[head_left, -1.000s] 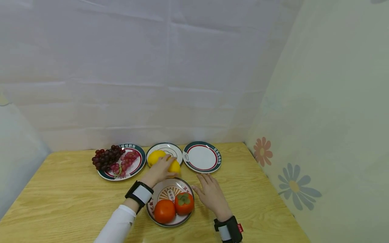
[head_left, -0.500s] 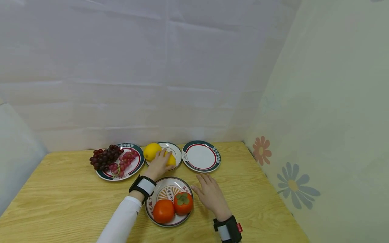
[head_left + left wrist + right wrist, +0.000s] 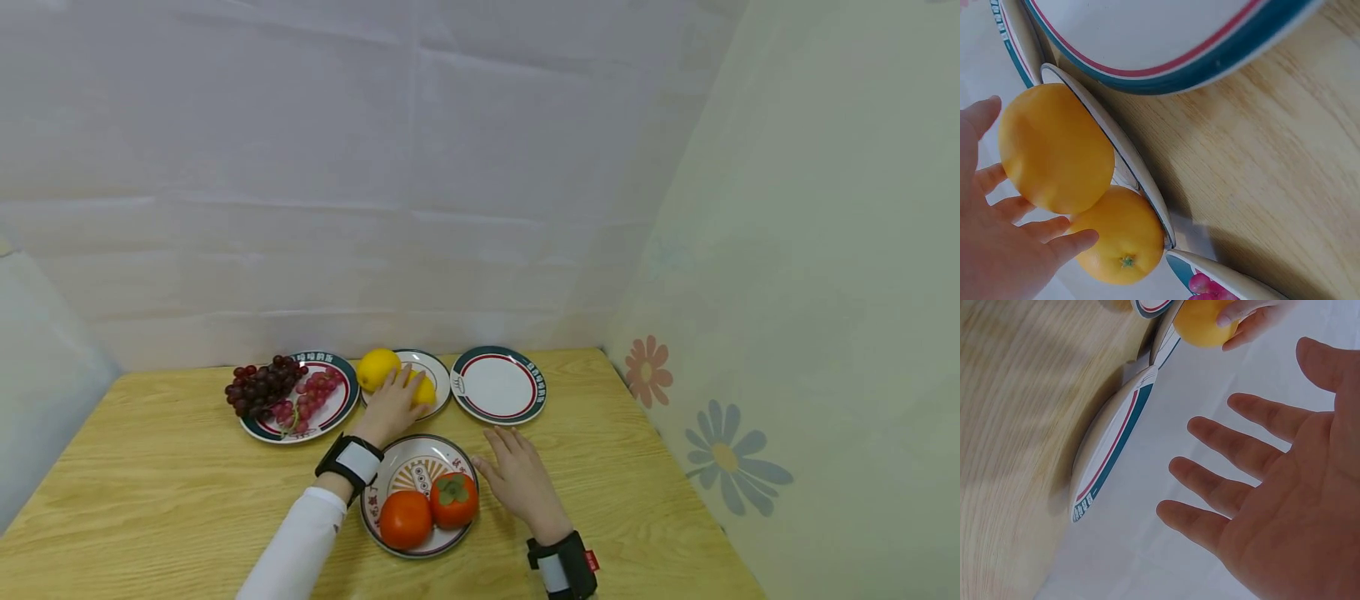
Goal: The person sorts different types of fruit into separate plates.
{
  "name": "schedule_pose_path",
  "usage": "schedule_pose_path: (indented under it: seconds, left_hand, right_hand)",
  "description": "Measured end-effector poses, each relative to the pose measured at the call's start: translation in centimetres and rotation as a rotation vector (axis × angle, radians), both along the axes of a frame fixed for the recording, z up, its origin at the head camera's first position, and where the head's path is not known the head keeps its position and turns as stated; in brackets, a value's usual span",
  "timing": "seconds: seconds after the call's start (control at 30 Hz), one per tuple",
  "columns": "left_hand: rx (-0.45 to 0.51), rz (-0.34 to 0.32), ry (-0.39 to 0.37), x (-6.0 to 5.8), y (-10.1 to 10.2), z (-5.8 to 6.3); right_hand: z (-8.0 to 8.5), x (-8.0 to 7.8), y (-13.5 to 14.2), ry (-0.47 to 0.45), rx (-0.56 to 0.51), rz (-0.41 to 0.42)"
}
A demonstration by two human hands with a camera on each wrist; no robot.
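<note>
Two yellow lemons lie side by side on the small white plate (image 3: pixel 441 373) at the back middle. My left hand (image 3: pixel 390 410) is at the right lemon (image 3: pixel 424 392), fingers spread. In the left wrist view the thumb stands off this lemon (image 3: pixel 1057 149), and the fingertips are close to both fruits; whether they touch cannot be told. The left lemon (image 3: pixel 377 369) sits just beyond the hand. My right hand (image 3: pixel 521 483) holds nothing, its fingers extended, right of the front plate (image 3: pixel 390 467) with two orange persimmons (image 3: pixel 406 520).
A green-rimmed plate (image 3: pixel 341 410) at the back left carries dark grapes (image 3: pixel 264 387) and pink grapes (image 3: pixel 306 402). Another green-rimmed plate (image 3: pixel 498 386) stands at the back right with nothing on it. A pale cloth wall (image 3: pixel 375 208) rises behind the wooden table (image 3: pixel 187 492).
My left hand has moved back with the right lemon, which now rests on the small plate, and the fingers have loosened. The left lemon shifted slightly. The right hand has stayed put.
</note>
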State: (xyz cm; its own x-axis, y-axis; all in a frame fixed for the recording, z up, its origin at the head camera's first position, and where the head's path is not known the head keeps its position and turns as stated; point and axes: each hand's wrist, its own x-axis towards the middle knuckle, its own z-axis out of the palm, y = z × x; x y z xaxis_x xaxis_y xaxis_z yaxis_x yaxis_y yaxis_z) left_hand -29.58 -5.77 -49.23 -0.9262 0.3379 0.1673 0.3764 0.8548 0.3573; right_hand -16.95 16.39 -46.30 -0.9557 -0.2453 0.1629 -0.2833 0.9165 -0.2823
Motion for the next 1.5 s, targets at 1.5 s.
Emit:
schedule_pose_path:
  seconds: [1.5]
  left_hand:
    - [0.079, 0.264, 0.083, 16.3, -3.6, -1.8]
  right_hand:
    - [-1.4, 1.8, -2.6, -0.299, 0.08, 0.24]
